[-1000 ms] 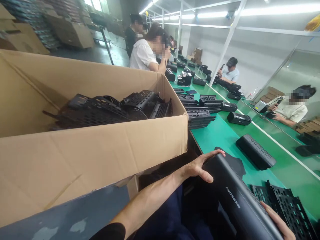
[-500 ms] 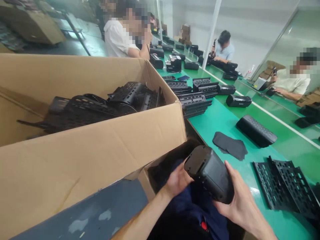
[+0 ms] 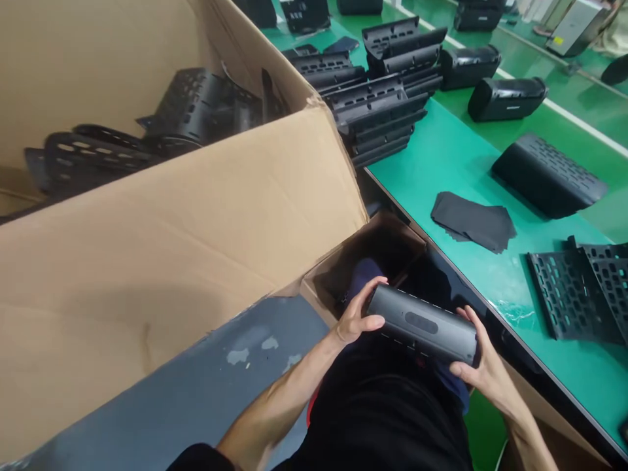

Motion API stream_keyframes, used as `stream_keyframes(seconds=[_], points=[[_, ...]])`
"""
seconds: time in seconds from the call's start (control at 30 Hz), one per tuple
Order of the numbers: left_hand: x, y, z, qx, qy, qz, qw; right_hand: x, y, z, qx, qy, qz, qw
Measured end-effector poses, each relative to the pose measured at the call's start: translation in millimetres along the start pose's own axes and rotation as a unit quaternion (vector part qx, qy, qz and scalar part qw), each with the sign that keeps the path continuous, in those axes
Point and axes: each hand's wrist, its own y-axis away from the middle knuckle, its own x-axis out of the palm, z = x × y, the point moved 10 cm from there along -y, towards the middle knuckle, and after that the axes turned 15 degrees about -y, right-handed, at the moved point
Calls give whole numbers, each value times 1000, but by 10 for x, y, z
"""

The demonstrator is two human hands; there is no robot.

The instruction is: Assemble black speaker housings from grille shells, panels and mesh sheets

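A black oblong speaker-like unit [image 3: 400, 317] is held across my lap, its face with an oval recess turned up towards me. My left hand [image 3: 357, 317] grips its left end, thumb on the upper face. Around the right end closes my right hand [image 3: 483, 360], with the thumb at the near edge. On the green bench beyond lie a stack of thin black sheets [image 3: 473, 221] and a black unit with a slotted face [image 3: 549, 175]. Perforated black panels [image 3: 564, 294] rest at the bench's right side.
A large cardboard box [image 3: 245, 196] with black perforated shells [image 3: 186, 108] inside fills the left. A smaller carton [image 3: 324, 281] stands below the bench edge. Stacked black shells [image 3: 377, 111] and finished-looking units [image 3: 507, 98] sit farther along the green bench [image 3: 441, 157].
Both hands have brought the black unit lower, towards my lap, and turned it from end-on to lengthwise. My view has tilted down, so the co-workers are mostly out of the picture.
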Motion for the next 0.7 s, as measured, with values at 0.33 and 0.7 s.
stream_keyframes(seconds=[0.33,0.7], points=[[107,-80,-30,-12,-12,8,1000,26,201,-24,5,-125,-86,988],[144,-82,123,-72,-62,20,995,61,196,-197,64,-116,-94,987]])
